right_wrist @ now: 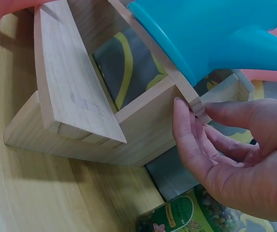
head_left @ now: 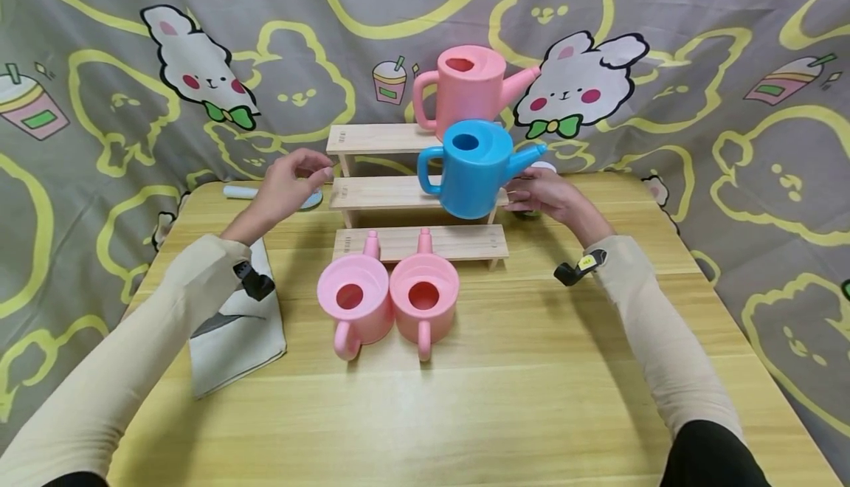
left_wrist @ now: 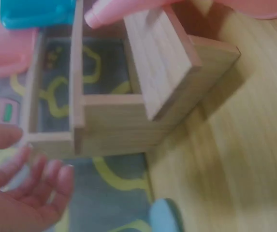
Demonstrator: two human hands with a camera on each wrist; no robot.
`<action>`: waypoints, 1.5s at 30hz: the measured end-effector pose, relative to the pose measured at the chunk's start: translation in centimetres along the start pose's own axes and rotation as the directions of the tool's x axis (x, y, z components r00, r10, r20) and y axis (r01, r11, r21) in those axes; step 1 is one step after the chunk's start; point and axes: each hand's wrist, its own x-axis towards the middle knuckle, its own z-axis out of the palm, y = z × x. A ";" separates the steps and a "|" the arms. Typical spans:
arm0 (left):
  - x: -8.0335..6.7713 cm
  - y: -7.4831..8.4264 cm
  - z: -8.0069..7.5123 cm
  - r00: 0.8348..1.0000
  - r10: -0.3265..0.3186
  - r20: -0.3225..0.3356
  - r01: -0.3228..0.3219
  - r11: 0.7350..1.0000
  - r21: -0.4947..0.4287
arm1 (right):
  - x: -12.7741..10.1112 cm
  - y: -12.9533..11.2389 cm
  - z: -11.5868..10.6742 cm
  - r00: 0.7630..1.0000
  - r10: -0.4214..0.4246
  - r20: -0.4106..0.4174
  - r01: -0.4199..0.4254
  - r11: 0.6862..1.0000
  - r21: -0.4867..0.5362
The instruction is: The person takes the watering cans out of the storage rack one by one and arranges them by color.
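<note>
A three-step wooden shelf stands at the back of the table. A pink watering can sits on its top step and a blue watering can on the middle step. Two more pink cans stand side by side on the table in front. My left hand hovers by the shelf's left end, fingers relaxed, holding nothing. My right hand touches the right end of the middle step with its fingertips, just under the blue can's spout.
A grey-and-white cloth bag lies at the table's left under my forearm. A small light-blue disc and a white stick lie behind my left hand. A green-labelled jar stands beneath my right hand. A patterned cloth backdrop hangs close behind.
</note>
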 end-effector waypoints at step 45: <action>1.7 -2.6 2.7 0.944 -0.275 0.183 0.323 0.887 -0.330 | -7.5 -5.8 0.6 0.701 -0.492 -0.517 0.383 0.871 -0.309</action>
